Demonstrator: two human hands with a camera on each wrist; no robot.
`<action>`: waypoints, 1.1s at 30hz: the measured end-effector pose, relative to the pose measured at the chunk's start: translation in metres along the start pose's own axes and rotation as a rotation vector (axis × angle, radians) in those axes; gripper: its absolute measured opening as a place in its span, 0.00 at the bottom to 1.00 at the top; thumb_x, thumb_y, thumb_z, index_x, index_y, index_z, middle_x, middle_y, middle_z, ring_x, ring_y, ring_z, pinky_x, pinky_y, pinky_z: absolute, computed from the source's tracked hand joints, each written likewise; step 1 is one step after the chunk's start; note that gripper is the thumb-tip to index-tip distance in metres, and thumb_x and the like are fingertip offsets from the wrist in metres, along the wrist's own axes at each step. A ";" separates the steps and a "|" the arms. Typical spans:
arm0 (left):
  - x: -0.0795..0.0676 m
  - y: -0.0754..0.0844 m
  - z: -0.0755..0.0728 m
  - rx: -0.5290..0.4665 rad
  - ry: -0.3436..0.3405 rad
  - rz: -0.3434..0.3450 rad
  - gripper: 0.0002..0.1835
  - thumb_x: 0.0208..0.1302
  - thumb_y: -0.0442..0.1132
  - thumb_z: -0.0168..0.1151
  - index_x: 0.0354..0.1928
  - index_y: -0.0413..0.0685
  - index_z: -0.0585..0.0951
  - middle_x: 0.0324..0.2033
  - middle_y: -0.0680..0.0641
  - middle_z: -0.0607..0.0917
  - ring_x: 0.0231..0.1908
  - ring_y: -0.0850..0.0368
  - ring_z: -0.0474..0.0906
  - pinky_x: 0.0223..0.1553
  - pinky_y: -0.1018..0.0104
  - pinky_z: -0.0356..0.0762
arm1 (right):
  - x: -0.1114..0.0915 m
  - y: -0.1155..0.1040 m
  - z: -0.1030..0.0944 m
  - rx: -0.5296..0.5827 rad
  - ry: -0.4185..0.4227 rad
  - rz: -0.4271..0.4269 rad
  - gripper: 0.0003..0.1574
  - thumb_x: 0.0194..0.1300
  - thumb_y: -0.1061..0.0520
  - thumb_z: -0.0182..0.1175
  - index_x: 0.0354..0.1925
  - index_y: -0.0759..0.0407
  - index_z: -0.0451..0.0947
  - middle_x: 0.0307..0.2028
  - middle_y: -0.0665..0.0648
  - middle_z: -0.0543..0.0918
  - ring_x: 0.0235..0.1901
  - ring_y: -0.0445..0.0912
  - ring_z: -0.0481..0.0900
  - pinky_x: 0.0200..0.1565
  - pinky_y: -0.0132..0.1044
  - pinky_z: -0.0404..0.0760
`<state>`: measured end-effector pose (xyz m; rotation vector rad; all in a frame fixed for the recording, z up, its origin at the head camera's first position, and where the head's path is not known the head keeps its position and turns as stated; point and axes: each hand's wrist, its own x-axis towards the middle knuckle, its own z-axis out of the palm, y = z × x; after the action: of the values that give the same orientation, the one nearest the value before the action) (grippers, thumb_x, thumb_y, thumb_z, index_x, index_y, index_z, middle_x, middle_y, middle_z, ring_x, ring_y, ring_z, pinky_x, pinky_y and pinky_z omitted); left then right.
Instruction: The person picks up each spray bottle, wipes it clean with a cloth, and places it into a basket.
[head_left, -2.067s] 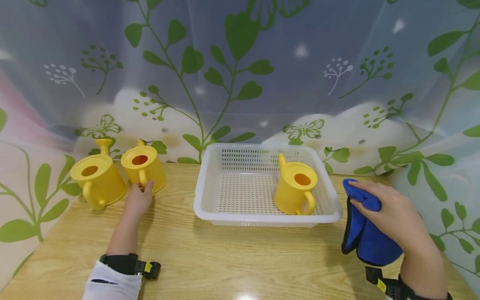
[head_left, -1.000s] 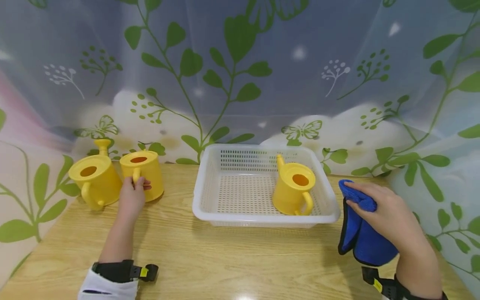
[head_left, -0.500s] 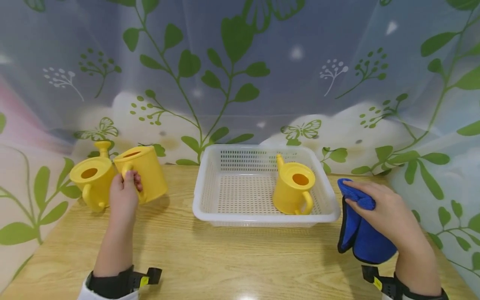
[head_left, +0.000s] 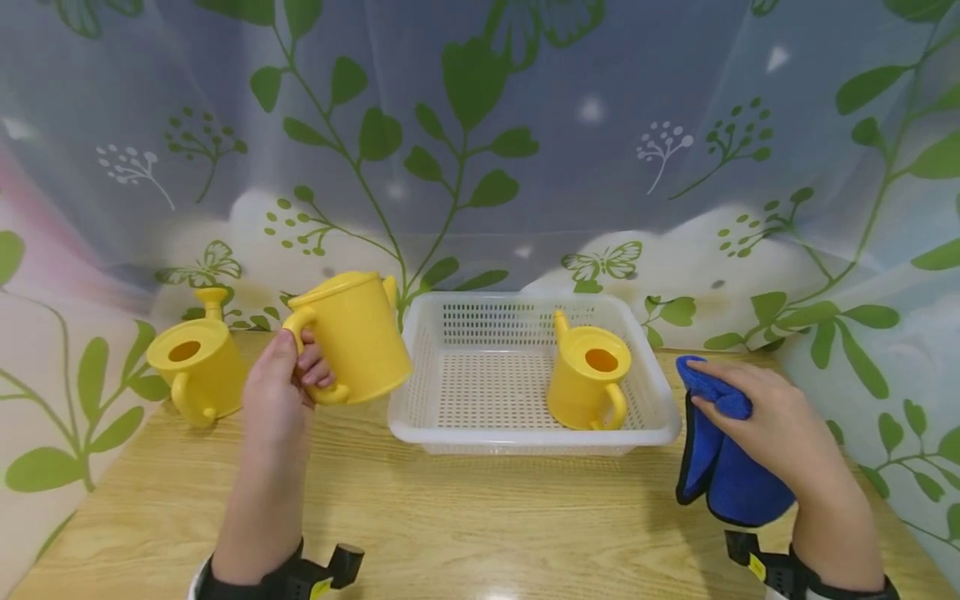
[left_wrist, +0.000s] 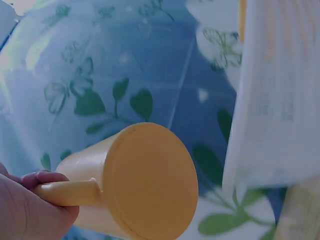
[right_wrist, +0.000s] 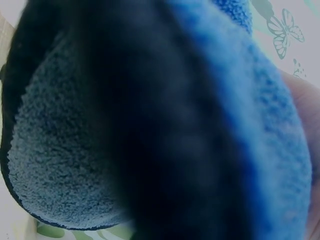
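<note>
My left hand [head_left: 288, 375] grips the handle of a yellow watering can [head_left: 356, 337], held tilted in the air just left of the basket. Its round base [left_wrist: 152, 182] faces the left wrist camera. At the right, my right hand [head_left: 776, 421] pinches a folded blue cloth [head_left: 742, 475] with black edging, which hangs below the fingers and fills most of the right wrist view. A second yellow watering can [head_left: 198, 367] stands on the table at the far left. Another yellow watering can [head_left: 588, 375] stands upright in the right part of the white basket [head_left: 536, 437].
The light wooden table [head_left: 480, 517] runs up to a curtain [head_left: 480, 167] printed with green leaves and butterflies, which also closes in both sides. The basket's perforated floor shows left of the can inside it.
My left hand has taken the middle watering can by its handle, lifted it off the table and carried it right towards the basket. The right hand with the cloth has hardly moved.
</note>
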<state>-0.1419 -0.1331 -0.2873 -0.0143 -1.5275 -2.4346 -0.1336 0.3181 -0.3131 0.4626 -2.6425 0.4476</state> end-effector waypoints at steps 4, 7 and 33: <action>-0.007 -0.004 0.019 -0.076 -0.056 0.019 0.16 0.70 0.51 0.38 0.34 0.46 0.65 0.20 0.55 0.59 0.19 0.65 0.54 0.25 0.76 0.60 | 0.000 0.000 0.001 0.003 0.003 -0.004 0.26 0.55 0.55 0.64 0.54 0.54 0.74 0.47 0.66 0.78 0.46 0.62 0.71 0.43 0.60 0.70; -0.012 -0.010 0.037 -0.100 -0.084 0.000 0.16 0.71 0.51 0.36 0.33 0.46 0.65 0.18 0.56 0.59 0.17 0.65 0.53 0.22 0.77 0.57 | -0.001 0.001 0.002 0.000 -0.007 0.004 0.26 0.55 0.55 0.64 0.54 0.54 0.74 0.48 0.66 0.78 0.47 0.62 0.71 0.44 0.60 0.69; -0.031 -0.063 0.097 -0.146 -0.355 -0.229 0.16 0.73 0.47 0.32 0.32 0.45 0.64 0.17 0.56 0.57 0.16 0.67 0.51 0.19 0.77 0.51 | 0.002 -0.004 0.003 0.017 0.075 -0.015 0.32 0.54 0.59 0.64 0.58 0.55 0.70 0.47 0.68 0.76 0.47 0.63 0.69 0.43 0.62 0.68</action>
<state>-0.1395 -0.0152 -0.3042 -0.3335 -1.5564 -2.8432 -0.1348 0.3130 -0.3138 0.4618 -2.5632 0.4743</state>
